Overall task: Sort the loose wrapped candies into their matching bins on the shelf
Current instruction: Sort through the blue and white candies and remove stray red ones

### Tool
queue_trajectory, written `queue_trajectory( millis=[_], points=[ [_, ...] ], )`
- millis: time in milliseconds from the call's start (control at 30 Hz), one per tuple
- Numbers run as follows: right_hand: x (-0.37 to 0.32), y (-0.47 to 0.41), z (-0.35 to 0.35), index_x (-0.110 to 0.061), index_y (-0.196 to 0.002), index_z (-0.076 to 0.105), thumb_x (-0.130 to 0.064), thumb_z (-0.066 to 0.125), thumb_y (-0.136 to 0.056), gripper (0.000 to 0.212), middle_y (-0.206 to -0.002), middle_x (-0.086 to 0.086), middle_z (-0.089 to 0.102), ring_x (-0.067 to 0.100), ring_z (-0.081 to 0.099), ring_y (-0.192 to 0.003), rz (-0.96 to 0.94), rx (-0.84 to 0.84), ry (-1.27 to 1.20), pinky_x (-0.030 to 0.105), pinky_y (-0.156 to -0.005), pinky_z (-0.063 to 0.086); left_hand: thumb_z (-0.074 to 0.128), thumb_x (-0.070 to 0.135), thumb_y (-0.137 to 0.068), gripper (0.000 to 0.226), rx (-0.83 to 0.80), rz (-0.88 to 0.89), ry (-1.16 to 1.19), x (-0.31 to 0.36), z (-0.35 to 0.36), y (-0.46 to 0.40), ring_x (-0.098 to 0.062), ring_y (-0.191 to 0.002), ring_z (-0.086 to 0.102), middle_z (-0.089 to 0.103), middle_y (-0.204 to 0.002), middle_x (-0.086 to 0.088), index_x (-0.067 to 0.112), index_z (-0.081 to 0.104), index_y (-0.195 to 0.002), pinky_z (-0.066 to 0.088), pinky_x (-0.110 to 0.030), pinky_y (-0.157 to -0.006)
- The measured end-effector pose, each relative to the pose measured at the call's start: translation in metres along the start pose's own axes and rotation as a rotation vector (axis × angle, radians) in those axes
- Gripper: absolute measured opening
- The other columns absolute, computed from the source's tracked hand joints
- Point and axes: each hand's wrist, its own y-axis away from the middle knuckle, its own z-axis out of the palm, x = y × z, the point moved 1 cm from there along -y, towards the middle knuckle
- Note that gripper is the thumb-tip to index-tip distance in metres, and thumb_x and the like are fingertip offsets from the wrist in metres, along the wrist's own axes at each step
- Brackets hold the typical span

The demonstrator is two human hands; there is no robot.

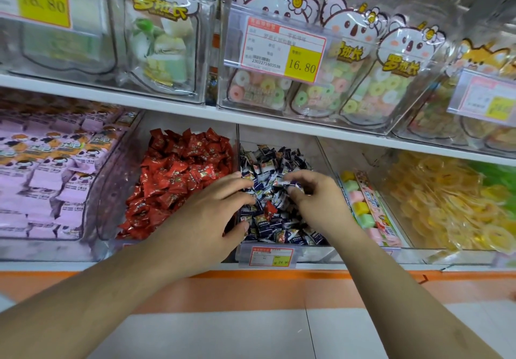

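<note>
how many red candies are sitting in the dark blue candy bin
1 that shows: a red candy lies among the dark blue candies in the middle bin, between the left hand and right hand. More may be buried or under the hands.

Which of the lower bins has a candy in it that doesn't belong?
The dark blue candy bin, where both hands reach: one red candy lies among its blue wrappers.

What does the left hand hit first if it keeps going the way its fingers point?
Likely the dark blue-and-white wrapped candies in the middle bin. The left hand points up and right over the divider from the red candies, fingertips already at that pile. A stray red candy lies close by; depth is unclear.
</note>
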Motion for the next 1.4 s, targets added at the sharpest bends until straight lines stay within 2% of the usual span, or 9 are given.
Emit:
queue_trajectory(
  millis=[67,167,267,333,500,633,900,1133,1400],
  points=[
    [-0.003,0.002,-0.001,-0.039,-0.132,0.066,-0.022,0.067,-0.098,0.038,-0.134,-0.013,0.067,0.006,0.061,-0.122,-0.045,0.003,0.091,0.030,-0.103,0.051,0.054,0.040,-0.103,0.037,0.002,0.001,0.002,0.001,0.000,0.000,0.008,-0.152,-0.001,0.026,-0.160,0.024,0.035,0.053,-0.139,0.016,-0.029,-0.126],
    [-0.014,0.007,0.000,-0.031,-0.131,0.069,-0.018,0.073,-0.093,0.040,-0.139,-0.011,0.062,0.008,0.055,-0.127,-0.178,0.026,0.239,0.023,-0.108,0.041,0.054,0.041,-0.102,0.036,0.000,0.000,0.003,0.001,0.000,0.000,0.008,-0.153,-0.001,0.025,-0.160,0.024,0.036,0.053,-0.138,0.018,-0.031,-0.127],
    [-0.020,0.009,0.009,-0.028,-0.106,0.077,-0.010,0.072,-0.091,0.023,-0.111,-0.012,0.070,0.005,0.063,-0.100,-0.256,-0.041,0.278,0.017,-0.088,0.049,0.055,0.041,-0.102,0.035,0.002,-0.003,0.006,0.001,0.000,0.000,0.006,-0.153,0.000,0.025,-0.161,0.023,0.035,0.055,-0.137,0.020,-0.034,-0.127],
    [-0.019,0.010,0.018,-0.028,-0.103,0.077,-0.008,0.066,-0.093,0.025,-0.097,-0.012,0.072,0.004,0.065,-0.088,-0.198,-0.161,0.301,0.008,-0.073,0.048,0.055,0.040,-0.102,0.036,0.001,-0.003,0.004,0.001,0.001,0.000,0.006,-0.153,0.000,0.026,-0.161,0.022,0.033,0.055,-0.137,0.020,-0.034,-0.127],
    [-0.004,0.007,0.023,-0.031,-0.129,0.071,-0.023,0.070,-0.096,0.035,-0.121,-0.002,0.074,0.015,0.069,-0.108,-0.065,-0.283,0.415,0.019,-0.092,0.051,0.056,0.039,-0.102,0.033,0.001,-0.001,0.016,0.001,0.000,0.001,0.005,-0.154,0.001,0.027,-0.161,0.022,0.034,0.056,-0.135,0.023,-0.037,-0.126],
    [0.002,0.002,0.024,-0.032,-0.135,0.066,-0.020,0.069,-0.095,0.042,-0.135,-0.001,0.066,0.020,0.062,-0.122,-0.107,-0.278,0.481,0.030,-0.102,0.050,0.055,0.039,-0.102,0.034,-0.004,-0.004,0.016,0.001,-0.001,0.001,0.005,-0.154,0.000,0.026,-0.161,0.022,0.034,0.055,-0.136,0.022,-0.037,-0.126],
    [0.004,-0.005,0.034,-0.029,-0.132,0.069,-0.026,0.072,-0.093,0.039,-0.125,-0.001,0.070,0.021,0.060,-0.119,-0.131,-0.267,0.517,0.040,-0.103,0.053,0.055,0.039,-0.102,0.033,-0.003,-0.002,0.005,0.003,-0.001,0.001,0.006,-0.153,-0.001,0.026,-0.161,0.023,0.034,0.055,-0.135,0.021,-0.034,-0.126],
    [0.004,-0.006,0.037,-0.024,-0.122,0.073,-0.027,0.064,-0.099,0.025,-0.105,-0.003,0.076,0.017,0.069,-0.097,-0.045,-0.253,0.369,0.032,-0.087,0.057,0.055,0.037,-0.103,0.033,0.003,-0.002,0.015,0.003,-0.001,0.001,0.008,-0.153,-0.003,0.025,-0.161,0.023,0.034,0.055,-0.135,0.017,-0.030,-0.126],
    [0.006,-0.005,0.036,-0.024,-0.092,0.073,0.008,0.059,-0.087,0.035,-0.076,-0.005,0.074,0.004,0.068,-0.077,0.024,-0.159,0.173,0.016,-0.067,0.049,0.054,0.038,-0.103,0.032,-0.002,0.004,0.006,0.004,-0.002,0.002,0.009,-0.152,-0.004,0.025,-0.161,0.024,0.034,0.055,-0.134,0.011,-0.023,-0.125]
  ],
)
